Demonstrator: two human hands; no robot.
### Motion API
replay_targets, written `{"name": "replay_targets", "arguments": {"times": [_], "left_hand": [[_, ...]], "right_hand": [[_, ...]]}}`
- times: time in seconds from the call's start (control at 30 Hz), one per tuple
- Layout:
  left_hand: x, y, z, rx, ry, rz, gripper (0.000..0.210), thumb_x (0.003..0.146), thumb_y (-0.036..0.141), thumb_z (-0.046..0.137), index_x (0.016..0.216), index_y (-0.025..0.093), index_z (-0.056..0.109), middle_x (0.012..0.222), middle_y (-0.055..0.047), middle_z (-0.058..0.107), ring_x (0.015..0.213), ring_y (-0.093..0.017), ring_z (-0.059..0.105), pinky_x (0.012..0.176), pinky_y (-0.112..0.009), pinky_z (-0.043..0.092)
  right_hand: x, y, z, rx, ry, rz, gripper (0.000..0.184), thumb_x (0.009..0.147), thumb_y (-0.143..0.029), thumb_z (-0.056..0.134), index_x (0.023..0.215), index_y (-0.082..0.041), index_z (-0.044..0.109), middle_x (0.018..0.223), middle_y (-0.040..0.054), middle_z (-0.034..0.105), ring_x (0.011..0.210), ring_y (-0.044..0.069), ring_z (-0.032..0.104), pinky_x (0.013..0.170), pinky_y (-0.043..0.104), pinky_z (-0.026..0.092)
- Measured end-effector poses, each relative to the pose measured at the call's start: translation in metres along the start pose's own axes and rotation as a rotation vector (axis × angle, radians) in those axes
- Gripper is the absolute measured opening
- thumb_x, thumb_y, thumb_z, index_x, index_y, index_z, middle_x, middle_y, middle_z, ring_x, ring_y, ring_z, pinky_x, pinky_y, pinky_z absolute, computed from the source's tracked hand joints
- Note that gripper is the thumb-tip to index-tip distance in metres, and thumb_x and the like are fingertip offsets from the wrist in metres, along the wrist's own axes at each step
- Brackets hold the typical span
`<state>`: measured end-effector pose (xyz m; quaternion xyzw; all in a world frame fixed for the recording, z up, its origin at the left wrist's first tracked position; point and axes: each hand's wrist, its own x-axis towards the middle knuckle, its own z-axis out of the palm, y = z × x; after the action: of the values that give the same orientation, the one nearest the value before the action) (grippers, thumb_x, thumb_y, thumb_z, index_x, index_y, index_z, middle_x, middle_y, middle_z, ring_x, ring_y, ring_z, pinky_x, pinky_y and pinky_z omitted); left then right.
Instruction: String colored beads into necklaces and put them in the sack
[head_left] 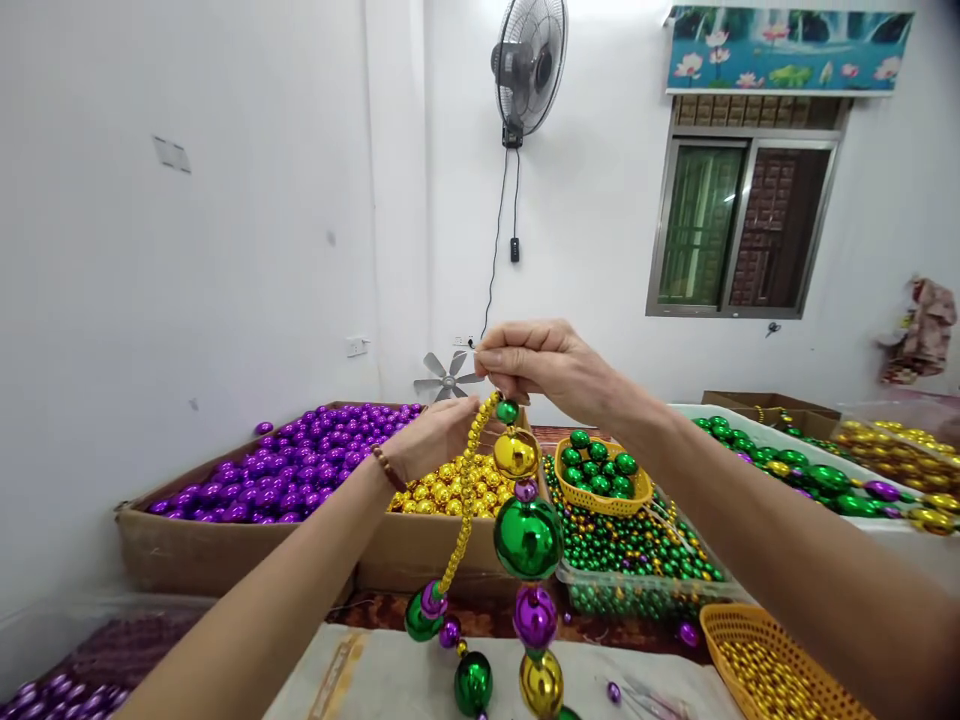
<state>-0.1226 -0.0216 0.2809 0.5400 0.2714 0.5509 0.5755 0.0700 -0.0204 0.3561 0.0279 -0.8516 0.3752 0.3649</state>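
Note:
My right hand (544,365) is closed in a pinch at the top of a bead necklace (528,538), which hangs in the air. One side of it has large shiny green, gold and purple beads; the other is a run of small gold beads (466,490) leading down to more green and purple ones. The necklace's lower end runs out of view. Just below and behind the right hand is my left hand (439,440), a beaded bracelet (388,468) on its wrist. Its fingers are mostly hidden behind the strand and the right hand.
Cardboard boxes hold purple beads (300,465) and gold beads (442,487). A yellow basket (606,503) of green beads sits on a clear tub (637,578) of mixed beads. Another basket (731,625) has small gold beads. A loose purple bead (613,691) lies on the pale cloth (405,670).

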Motion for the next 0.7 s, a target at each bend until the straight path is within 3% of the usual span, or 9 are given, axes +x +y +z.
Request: {"name": "replay_targets", "arguments": {"times": [0.13,0.23,0.33,0.47,0.6,0.7], "left_hand": [[0.0,-0.006,0.054,-0.051,-0.397,-0.152,0.035,0.074,0.048,0.068,0.089,0.017,0.068,0.088,-0.016,0.071,0.093,-0.035,0.067,0.08,-0.047,0.048],[-0.001,0.004,0.08,-0.116,-0.531,-0.159,0.048,0.07,0.059,0.065,0.1,0.021,0.066,0.087,-0.014,0.071,0.083,-0.035,0.069,0.079,-0.049,0.047],[0.002,0.016,0.085,-0.123,-0.503,-0.103,0.05,0.072,0.062,0.061,0.102,0.023,0.064,0.077,-0.008,0.068,0.059,-0.023,0.064,0.069,-0.043,0.049],[0.007,0.042,0.084,-0.004,-0.387,-0.001,0.048,0.074,0.057,0.064,0.102,0.019,0.065,0.078,-0.008,0.064,0.058,-0.018,0.058,0.056,-0.031,0.044],[0.007,0.075,0.092,0.264,-0.275,0.111,0.026,0.078,0.036,0.068,0.091,0.014,0.068,0.077,-0.008,0.062,0.06,-0.015,0.056,0.053,-0.027,0.041],[0.006,0.096,0.101,0.487,-0.153,0.281,0.008,0.073,0.019,0.073,0.078,0.014,0.069,0.069,-0.006,0.06,0.053,-0.011,0.052,0.047,-0.023,0.035]], "right_hand": [[0.004,-0.015,-0.005,0.016,0.004,-0.054,0.018,0.091,-0.02,0.054,0.075,-0.016,0.063,0.057,-0.0044,0.049,0.051,0.006,0.041,0.047,0.02,0.033],[0.005,-0.027,-0.013,-0.005,0.017,-0.041,0.018,0.091,-0.019,0.054,0.075,-0.016,0.063,0.058,-0.0041,0.051,0.047,0.005,0.04,0.042,0.019,0.03],[0.009,-0.041,-0.025,-0.088,0.036,-0.07,0.019,0.089,-0.018,0.057,0.072,-0.015,0.063,0.058,-0.003,0.053,0.047,0.005,0.042,0.041,0.018,0.031],[0.021,-0.06,-0.041,-0.237,0.071,-0.098,0.02,0.085,-0.01,0.06,0.066,-0.014,0.063,0.051,-0.0025,0.051,0.046,0.006,0.043,0.042,0.02,0.035],[0.034,-0.081,-0.052,-0.362,0.068,-0.054,0.021,0.079,-0.004,0.062,0.061,-0.014,0.061,0.047,-0.0026,0.051,0.043,0.007,0.044,0.038,0.02,0.034],[0.046,-0.094,-0.056,-0.472,0.05,-0.06,0.024,0.075,0.002,0.062,0.057,-0.014,0.061,0.045,-0.0028,0.051,0.042,0.007,0.043,0.037,0.019,0.03]]}}
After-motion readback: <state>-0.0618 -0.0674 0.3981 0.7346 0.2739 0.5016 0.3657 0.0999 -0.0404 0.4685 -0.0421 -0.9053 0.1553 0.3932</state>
